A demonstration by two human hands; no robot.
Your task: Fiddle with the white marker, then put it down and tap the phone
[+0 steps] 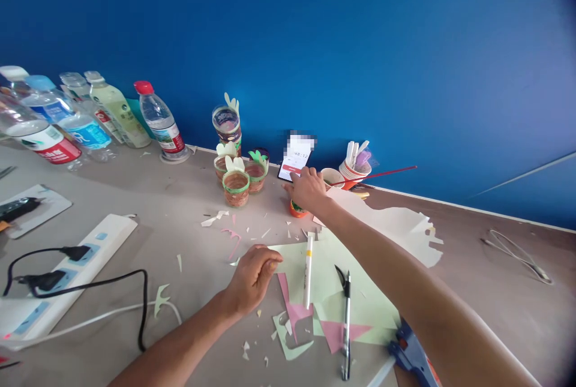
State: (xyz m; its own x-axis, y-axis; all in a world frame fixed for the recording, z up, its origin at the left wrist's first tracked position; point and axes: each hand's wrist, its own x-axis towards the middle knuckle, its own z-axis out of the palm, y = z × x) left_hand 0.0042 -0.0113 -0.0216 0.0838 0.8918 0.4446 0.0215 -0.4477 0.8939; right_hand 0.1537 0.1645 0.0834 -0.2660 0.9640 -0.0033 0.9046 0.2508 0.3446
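My right hand reaches forward to a phone that leans upright against the blue wall. One finger is stretched toward the lower part of its lit screen; the others are loosely bent, and nothing is held. Partly hidden below that hand is an orange cup with green in it. My left hand rests on the table with its fingers curled in, and I see nothing in it. Beside it lie a light green paper sheet, a white marker, a black-and-clear pen and pink paper scraps.
Small decorated cups stand ahead. Several bottles line the left wall. A power strip with black cables lies left. A blue glue gun is at lower right, partly behind my forearm. Paper cups and a white cable sit right.
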